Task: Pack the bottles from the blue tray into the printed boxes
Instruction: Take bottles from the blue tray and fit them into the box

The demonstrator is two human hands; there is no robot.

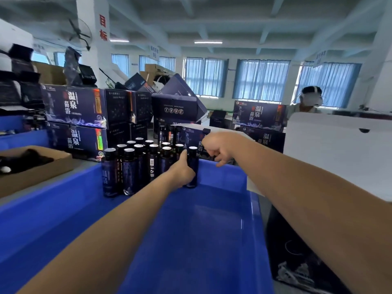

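A large blue tray (212, 240) fills the foreground. Several dark bottles (129, 170) with black caps stand clustered at its far left corner. My left hand (183, 171) grips one dark bottle (193, 160), upright, at the right edge of the cluster. My right hand (218, 148) hovers above the tray's far rim with its fingers curled; whether it holds anything I cannot tell. Just behind it an open printed box (191, 137) has bottles standing inside it.
Stacked dark printed boxes (76, 122) rise behind the tray on the left and more (257, 115) at the right. A brown cardboard tray (36, 172) lies left. A white board (339, 151) stands right, a dark flat box (297, 262) below it. A person (310, 100) sits far right.
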